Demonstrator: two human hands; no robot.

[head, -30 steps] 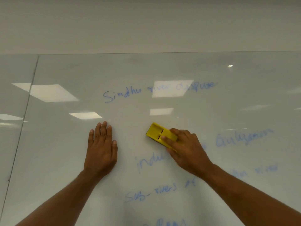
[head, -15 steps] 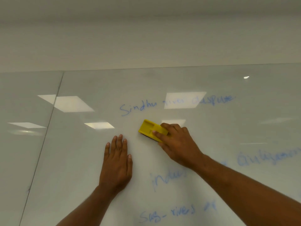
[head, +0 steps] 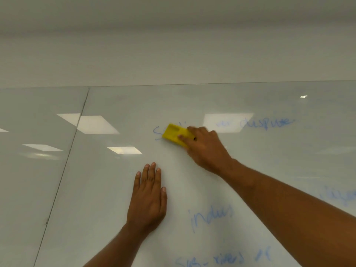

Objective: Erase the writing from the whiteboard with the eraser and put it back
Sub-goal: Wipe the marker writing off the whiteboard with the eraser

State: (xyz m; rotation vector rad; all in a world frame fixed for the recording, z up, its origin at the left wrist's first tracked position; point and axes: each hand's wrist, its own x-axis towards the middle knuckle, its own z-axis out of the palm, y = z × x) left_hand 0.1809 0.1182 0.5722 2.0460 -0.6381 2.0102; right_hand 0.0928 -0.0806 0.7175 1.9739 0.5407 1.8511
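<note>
My right hand (head: 207, 149) grips the yellow eraser (head: 176, 136), fingers curled over its back, pressing it flat against the whiteboard (head: 269, 157). The eraser sits on the top line of blue writing (head: 266, 123), covering the start of it: to the eraser's left only a faint curl of a letter shows, and to its right, past my knuckles, a smudged word and then a clearer one run on. My left hand (head: 149, 197) lies below the eraser, well apart from it, palm flat on the board, fingers straight and together, holding nothing. Lower than the eraser and to the right of my left hand there is more blue writing, partly crossed by my right forearm (head: 279, 211), which hides whatever lies beneath it. Left of the eraser a thin seam (head: 63, 170) runs down between two board panels, and bright rectangles of reflected ceiling light (head: 92, 124) sit on the gloss around it.
</note>
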